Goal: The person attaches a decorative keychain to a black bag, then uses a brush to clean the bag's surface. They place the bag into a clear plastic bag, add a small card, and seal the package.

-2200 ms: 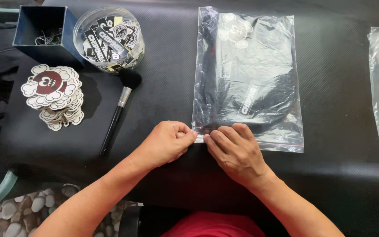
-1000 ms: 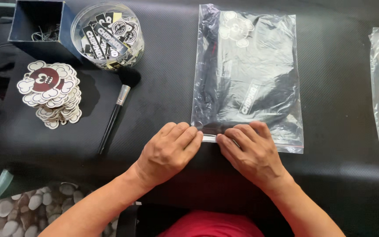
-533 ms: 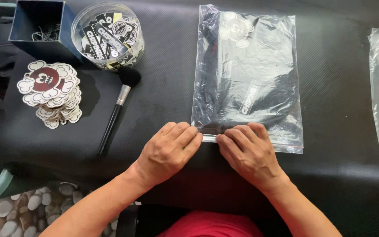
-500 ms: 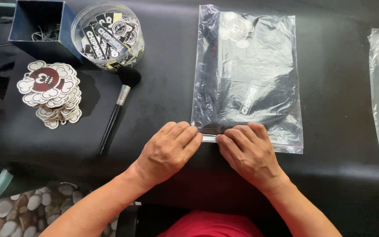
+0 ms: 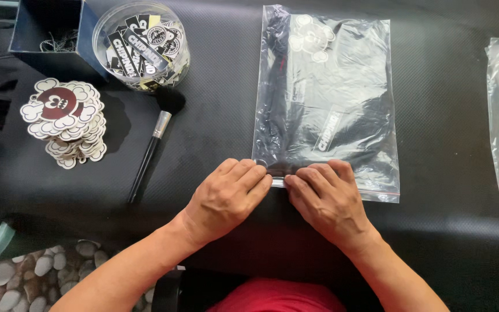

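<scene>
- Left hand [image 5: 226,196] and right hand [image 5: 324,199] lie side by side, fingertips pressing the near edge of the clear plastic bag [image 5: 327,98].
- Neither grip closes around anything.
- Bag lies flat on the black table [image 5: 446,115], a dark garment inside.

Bright even daylight, sharp focus, glare on plastic bag [image 5: 327,98]
</scene>
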